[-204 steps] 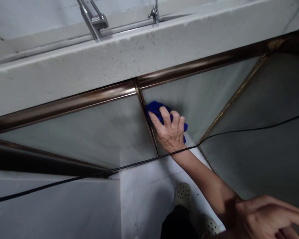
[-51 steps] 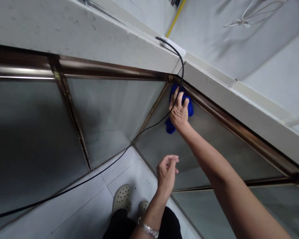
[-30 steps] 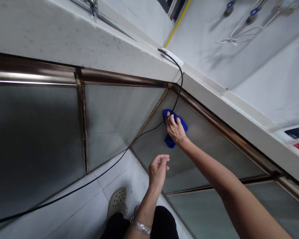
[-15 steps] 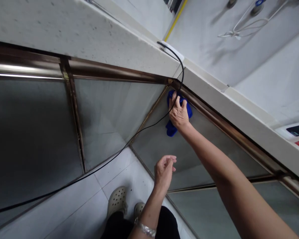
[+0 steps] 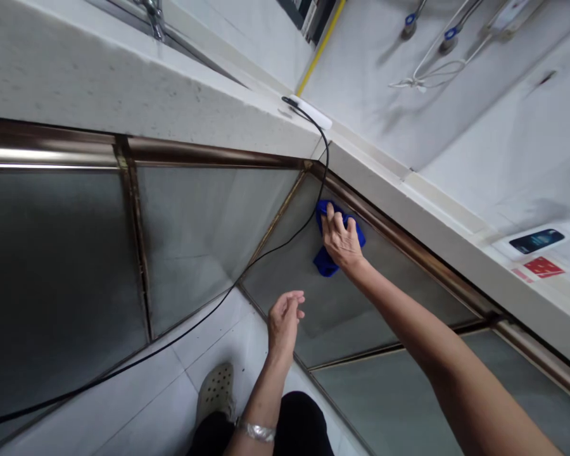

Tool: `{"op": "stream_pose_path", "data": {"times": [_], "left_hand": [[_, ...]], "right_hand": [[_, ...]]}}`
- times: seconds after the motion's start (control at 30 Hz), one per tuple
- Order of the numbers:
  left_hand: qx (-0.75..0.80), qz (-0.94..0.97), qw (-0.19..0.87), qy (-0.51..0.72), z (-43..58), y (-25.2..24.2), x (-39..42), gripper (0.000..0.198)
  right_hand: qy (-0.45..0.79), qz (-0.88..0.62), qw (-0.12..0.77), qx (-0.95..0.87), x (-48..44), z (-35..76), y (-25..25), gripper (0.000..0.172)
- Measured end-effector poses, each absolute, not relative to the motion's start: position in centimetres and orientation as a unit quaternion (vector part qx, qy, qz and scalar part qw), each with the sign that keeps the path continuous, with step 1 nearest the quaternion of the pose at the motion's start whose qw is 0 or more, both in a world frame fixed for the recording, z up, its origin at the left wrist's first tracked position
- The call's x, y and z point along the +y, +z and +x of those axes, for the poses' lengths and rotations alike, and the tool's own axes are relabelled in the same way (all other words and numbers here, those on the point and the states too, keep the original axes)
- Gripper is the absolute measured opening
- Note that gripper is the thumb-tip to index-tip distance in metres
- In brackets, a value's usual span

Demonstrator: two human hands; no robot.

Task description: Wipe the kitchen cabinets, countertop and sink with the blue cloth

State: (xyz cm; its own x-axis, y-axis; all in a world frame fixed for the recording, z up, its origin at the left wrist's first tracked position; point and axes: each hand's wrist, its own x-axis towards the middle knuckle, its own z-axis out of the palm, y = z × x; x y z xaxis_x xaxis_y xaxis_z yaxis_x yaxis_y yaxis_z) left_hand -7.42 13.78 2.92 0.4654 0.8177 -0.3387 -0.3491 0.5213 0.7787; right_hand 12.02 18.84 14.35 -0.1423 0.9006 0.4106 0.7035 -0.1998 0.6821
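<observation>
My right hand [image 5: 342,240] presses a bunched blue cloth [image 5: 327,262] flat against a grey cabinet panel [image 5: 361,304], just below its brown metal top rail [image 5: 389,231]. Parts of the cloth stick out around the fingers; the palm hides its middle. Lower and to the left, my left hand [image 5: 285,323] hovers in front of the same panel, fingers loosely bent and a little apart, holding nothing. A silver bracelet [image 5: 256,430] circles that wrist. A thin black cable [image 5: 266,253] hangs down past the cloth's left side.
Above the panels runs a pale countertop [image 5: 228,104], with a white device [image 5: 313,113] in the corner and another with a dark display [image 5: 536,240] at right. The black cable crosses the white tiled floor [image 5: 142,392]. A beige clog [image 5: 216,386] shows below.
My right hand has slid the cloth down the panel, a bit away from the corner. My left hand has shifted slightly left. The whole view has also turned somewhat.
</observation>
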Motion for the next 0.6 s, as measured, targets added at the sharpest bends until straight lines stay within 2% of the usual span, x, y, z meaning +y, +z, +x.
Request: {"op": "stream_pose_path", "data": {"times": [0.2, 0.6], "left_hand": [[0.336, 0.326, 0.807, 0.359, -6.7, 3.2, 12.8, 0.036], [0.345, 0.311, 0.805, 0.368, -6.9, 3.6, 13.4, 0.037]], "right_hand": [[0.421, 0.667, 0.102, 0.607, 16.6, 12.3, 14.5, 0.058], [0.407, 0.696, 0.072, 0.587, 27.4, 9.5, 14.2, 0.061]]}}
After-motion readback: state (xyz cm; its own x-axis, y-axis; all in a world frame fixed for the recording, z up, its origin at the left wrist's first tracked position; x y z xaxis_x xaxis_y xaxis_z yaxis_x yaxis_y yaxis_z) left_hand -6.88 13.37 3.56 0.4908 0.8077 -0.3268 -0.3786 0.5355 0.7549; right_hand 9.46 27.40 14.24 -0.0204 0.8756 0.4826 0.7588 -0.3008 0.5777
